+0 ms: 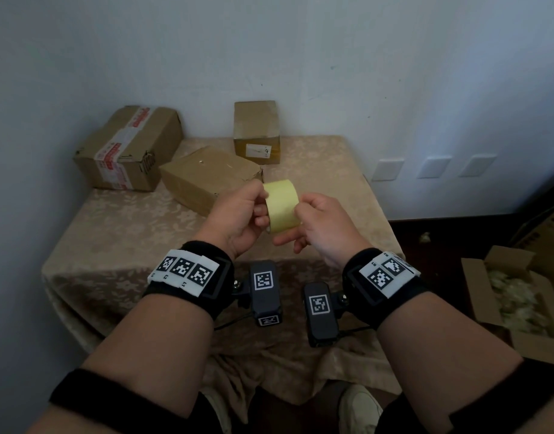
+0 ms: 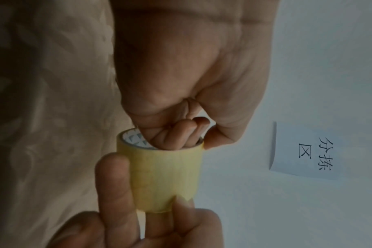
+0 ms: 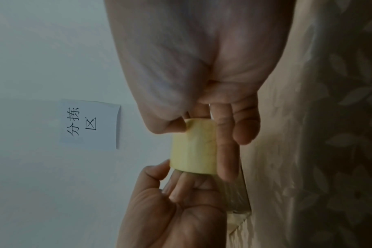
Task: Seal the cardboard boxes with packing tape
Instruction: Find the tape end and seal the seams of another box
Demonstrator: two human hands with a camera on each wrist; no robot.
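Observation:
A yellow packing tape roll [image 1: 282,205] [image 2: 164,177] [image 3: 193,149] is held above the table between both hands. My left hand [image 1: 264,208] grips it with fingers [image 2: 176,135] hooked into the core and the thumb on the rim. My right hand [image 1: 296,219] pinches the roll's outer face, thumb on top, one finger [image 3: 225,151] lying along it. Three closed cardboard boxes sit at the back: a large one with red-and-white tape [image 1: 128,148], a flat one [image 1: 206,177] just beyond my left hand, and a small upright one [image 1: 256,133].
The table [image 1: 119,233] wears a beige patterned cloth and stands in a corner of white walls. On the floor to the right an open cardboard box [image 1: 520,305] holds loose filling. A paper sign [image 2: 304,151] [image 3: 87,124] hangs on the wall.

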